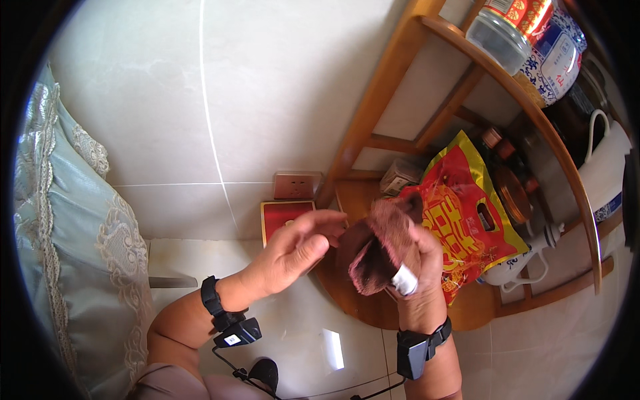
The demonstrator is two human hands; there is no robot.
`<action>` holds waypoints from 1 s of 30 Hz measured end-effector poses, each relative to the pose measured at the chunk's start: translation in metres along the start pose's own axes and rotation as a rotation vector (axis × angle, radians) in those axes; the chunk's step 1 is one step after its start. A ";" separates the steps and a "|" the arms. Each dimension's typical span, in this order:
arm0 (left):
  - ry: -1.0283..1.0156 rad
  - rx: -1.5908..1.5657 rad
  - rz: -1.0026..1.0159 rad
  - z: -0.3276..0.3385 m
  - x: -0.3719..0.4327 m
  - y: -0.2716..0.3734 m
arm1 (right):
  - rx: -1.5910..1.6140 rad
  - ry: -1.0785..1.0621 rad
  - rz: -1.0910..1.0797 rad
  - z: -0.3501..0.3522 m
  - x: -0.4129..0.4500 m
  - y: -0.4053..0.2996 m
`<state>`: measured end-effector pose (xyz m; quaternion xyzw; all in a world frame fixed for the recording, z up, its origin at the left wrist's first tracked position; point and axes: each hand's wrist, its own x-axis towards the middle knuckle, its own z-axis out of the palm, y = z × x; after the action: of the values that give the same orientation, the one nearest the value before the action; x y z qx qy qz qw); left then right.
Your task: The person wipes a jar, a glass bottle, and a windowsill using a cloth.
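Observation:
My right hand (427, 255) grips a bunched reddish-brown cloth (392, 240) with a white tag at its lower end. The cloth is above the rounded wooden shelf (365, 315). To its left is my left hand (305, 245), its fingers spread and slightly blurred, apart from the cloth. Just right of the cloth, a red and yellow plastic bag (465, 210) with a handle hole lies on the shelf, partly hidden by my right hand.
A white teapot (520, 265) stands beside the bag, and a clear plastic container (400, 177) behind it. Jars (555, 65) and a white pitcher (602, 165) occupy the upper shelf. A red box (280, 215) is below the wall socket (297, 185). A pale curtain (85, 240) hangs at left.

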<state>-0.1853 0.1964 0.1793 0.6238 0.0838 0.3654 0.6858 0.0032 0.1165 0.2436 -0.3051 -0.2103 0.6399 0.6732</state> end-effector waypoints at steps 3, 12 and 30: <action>-0.061 -0.189 0.034 0.029 -0.002 -0.001 | 0.032 0.071 -0.087 -0.007 -0.013 0.003; -0.004 -0.131 -0.131 0.072 0.000 0.019 | -0.504 0.226 -0.246 -0.026 -0.084 -0.015; -0.568 0.228 0.332 0.271 0.041 0.054 | -0.468 0.571 -0.677 -0.032 -0.246 -0.070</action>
<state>-0.0227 0.0036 0.2993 0.7782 -0.1725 0.2721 0.5390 0.0537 -0.1308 0.2946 -0.5256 -0.2427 0.2121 0.7873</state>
